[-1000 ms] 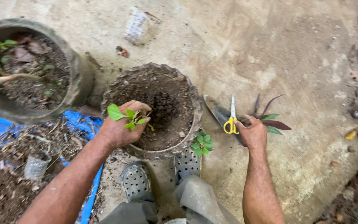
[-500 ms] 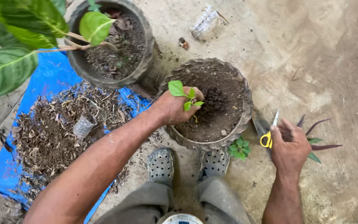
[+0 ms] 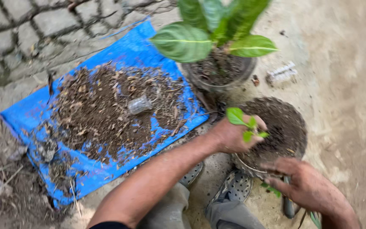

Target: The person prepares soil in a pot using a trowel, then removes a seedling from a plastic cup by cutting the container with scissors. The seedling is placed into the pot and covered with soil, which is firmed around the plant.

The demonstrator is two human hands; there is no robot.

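Since a second ago my view has swung left: the blue tarp (image 3: 106, 123) with its heap of dry soil mix (image 3: 111, 110) now fills the left half, where before only a corner of it showed. My left hand (image 3: 231, 135) has not let go; its fingers are clenched around the small green seedling (image 3: 244, 123), held over the near-left rim of the dark soil-filled pot (image 3: 289, 127). My right hand (image 3: 306, 186) has come off the ground on the right, where it lay on the yellow-handled scissors, and now hangs at the near edge of that pot, fingers loosely spread and soiled. A dark handle (image 3: 289, 205) shows just under it, but I cannot tell whether the hand grips it or merely covers it. I judge the seedling is being kept ready at the pot while the right hand shifts.

Counting what I can see: two pots, the one under my hands and a second (image 3: 219, 72) farther off carrying a large-leaved plant (image 3: 210, 32); one seedling; one tarp; one clear plastic cup (image 3: 140, 104) lying in the soil mix; two perforated clogs (image 3: 236, 186) on my feet; one crumpled wrapper (image 3: 281, 71) on the concrete floor (image 3: 344, 63) beyond the pots.
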